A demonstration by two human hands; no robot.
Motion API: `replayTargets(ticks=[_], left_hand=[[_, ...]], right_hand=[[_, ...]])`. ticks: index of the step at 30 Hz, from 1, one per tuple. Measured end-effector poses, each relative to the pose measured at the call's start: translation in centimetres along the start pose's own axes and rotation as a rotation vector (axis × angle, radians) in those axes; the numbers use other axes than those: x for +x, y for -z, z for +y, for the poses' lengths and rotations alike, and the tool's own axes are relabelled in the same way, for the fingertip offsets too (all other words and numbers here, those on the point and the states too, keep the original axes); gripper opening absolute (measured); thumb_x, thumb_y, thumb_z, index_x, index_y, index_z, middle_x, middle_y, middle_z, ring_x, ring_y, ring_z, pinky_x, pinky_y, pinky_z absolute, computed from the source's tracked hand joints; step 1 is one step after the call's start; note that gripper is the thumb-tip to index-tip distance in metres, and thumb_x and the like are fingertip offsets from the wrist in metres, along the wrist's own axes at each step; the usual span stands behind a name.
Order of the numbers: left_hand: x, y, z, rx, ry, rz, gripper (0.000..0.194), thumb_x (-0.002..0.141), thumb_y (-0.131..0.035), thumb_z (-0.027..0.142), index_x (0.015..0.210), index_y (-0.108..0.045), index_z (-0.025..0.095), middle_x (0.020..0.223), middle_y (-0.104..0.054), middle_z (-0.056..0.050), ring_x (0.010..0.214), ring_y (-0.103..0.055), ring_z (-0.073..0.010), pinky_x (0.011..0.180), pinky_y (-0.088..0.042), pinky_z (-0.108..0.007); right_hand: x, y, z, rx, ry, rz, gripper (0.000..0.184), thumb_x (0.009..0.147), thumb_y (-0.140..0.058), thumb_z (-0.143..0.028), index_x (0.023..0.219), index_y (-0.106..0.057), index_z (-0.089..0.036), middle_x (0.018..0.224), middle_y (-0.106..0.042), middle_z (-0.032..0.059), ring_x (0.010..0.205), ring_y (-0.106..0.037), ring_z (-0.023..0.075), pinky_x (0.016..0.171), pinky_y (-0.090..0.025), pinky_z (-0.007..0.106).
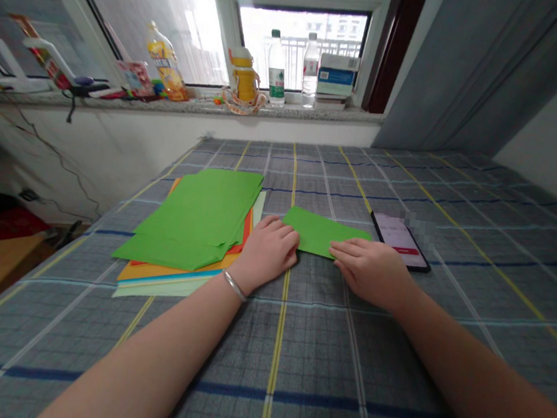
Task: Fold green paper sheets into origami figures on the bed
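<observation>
Seen from the head camera, a narrow, four-sided piece of green paper (320,230) lies on a checked cloth, between two bare hands. The left hand (273,245) is loosely curled at the paper's left end; the right hand (375,270) lays its fingers, nearly straight and close together, on the near edge toward the right. Whether either thumb pinches from below, I cannot tell. Steady, even pressure from both hands should keep the edge straight; the soft-looking cloth (312,354) may give beneath it. Left, smooth, flat coloured sheets (198,206) overlap unevenly; right, a glossy, dark-rimmed phone (396,236) lies near the right hand.
</observation>
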State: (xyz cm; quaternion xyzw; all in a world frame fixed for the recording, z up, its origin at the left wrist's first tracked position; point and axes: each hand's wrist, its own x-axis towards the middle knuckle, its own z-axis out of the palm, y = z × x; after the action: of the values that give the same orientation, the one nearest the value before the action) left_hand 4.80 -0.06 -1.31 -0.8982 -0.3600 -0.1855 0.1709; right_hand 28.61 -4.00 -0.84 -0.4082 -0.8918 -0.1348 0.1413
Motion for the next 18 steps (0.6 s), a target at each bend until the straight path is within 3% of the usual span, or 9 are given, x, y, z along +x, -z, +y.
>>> replayTargets(ticks=[11,18], left_hand=[[-0.5,0.2,-1.9,-0.001,0.147,-0.093,0.004,0.074,-0.056,0.019,0.072,-0.059,0.020,0.075,-0.065,-0.004,0.078,-0.059,-0.0217,0.097,-0.040,-0.045],[-0.8,0.5,-3.1,-0.066,0.164,-0.233,0.008,0.075,-0.054,0.022,0.075,-0.062,0.020,0.079,-0.067,-0.004,0.079,-0.061,-0.0199,0.100,-0.037,-0.043]], right_hand=[[-0.5,0.2,0.7,0.070,-0.017,0.003,0.027,0.090,-0.049,-0.023,0.101,-0.073,-0.018,0.108,-0.073,0.0045,0.105,-0.065,0.0237,0.090,-0.050,0.037],[-0.4,0.5,0.6,0.063,-0.071,-0.174,0.030,0.091,-0.045,-0.028,0.100,-0.073,-0.022,0.099,-0.075,0.0040,0.090,-0.069,0.0199,0.076,-0.051,0.030]])
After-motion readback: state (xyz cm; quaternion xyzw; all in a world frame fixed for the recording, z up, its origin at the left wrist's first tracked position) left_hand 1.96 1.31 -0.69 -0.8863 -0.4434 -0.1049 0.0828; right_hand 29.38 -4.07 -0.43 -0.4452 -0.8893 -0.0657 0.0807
